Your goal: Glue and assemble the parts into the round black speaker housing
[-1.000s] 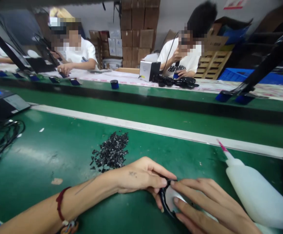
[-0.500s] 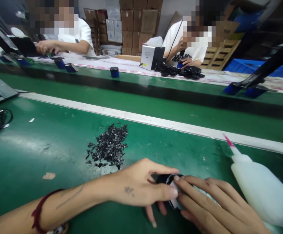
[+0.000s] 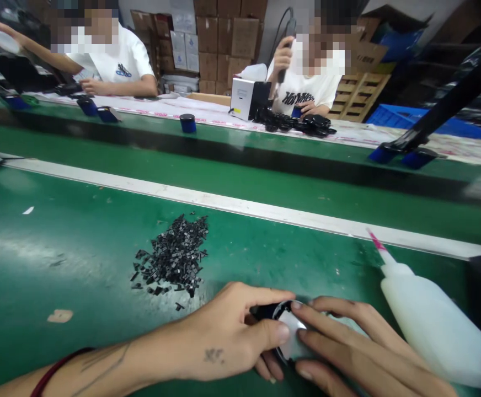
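Both hands pinching small black-rimmed part point(image 3: 289, 331): left hand point(image 3: 232, 336) thumb and forefinger, right hand point(image 3: 348, 347) fingertips; risk: part slips; glue bottle point(image 3: 431, 325) just right could get knocked.

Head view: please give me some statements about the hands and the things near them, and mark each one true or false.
1. Both hands, the left hand and the right hand, touch a small black and silver part. True.
2. The white squeeze bottle stands upright. False: it lies tilted on the green table, its pink tip pointing up and left.
3. A pile of small black pieces lies beyond the left hand. True.
4. The right hand holds the bottle. False: the bottle lies beside it, not gripped.
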Action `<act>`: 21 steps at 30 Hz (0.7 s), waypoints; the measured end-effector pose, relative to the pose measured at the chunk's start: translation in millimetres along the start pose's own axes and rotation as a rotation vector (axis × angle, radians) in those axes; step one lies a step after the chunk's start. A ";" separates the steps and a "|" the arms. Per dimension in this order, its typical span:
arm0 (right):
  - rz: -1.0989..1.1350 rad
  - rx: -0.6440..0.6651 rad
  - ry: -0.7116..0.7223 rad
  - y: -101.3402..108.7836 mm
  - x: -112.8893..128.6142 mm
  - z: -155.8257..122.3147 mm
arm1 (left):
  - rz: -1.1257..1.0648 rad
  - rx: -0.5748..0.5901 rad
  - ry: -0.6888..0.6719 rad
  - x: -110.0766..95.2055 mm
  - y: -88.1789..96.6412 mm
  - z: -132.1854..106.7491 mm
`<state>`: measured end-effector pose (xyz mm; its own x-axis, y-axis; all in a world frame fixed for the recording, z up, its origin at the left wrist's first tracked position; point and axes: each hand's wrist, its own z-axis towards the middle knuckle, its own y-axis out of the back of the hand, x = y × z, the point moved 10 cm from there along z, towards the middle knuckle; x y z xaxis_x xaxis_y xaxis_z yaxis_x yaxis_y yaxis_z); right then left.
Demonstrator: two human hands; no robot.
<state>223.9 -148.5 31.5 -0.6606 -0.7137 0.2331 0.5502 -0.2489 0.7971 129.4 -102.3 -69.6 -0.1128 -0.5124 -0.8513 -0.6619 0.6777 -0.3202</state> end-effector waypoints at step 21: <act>-0.085 0.029 0.109 -8.3 7.6 -6.8 | 0.049 0.013 -0.068 -12.7 -6.2 -1.2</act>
<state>217.8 -156.3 22.8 -0.6436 -0.7583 0.1037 0.4789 -0.2934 0.8274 134.1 -100.6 -56.4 -0.0935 -0.4420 -0.8921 -0.6468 0.7081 -0.2831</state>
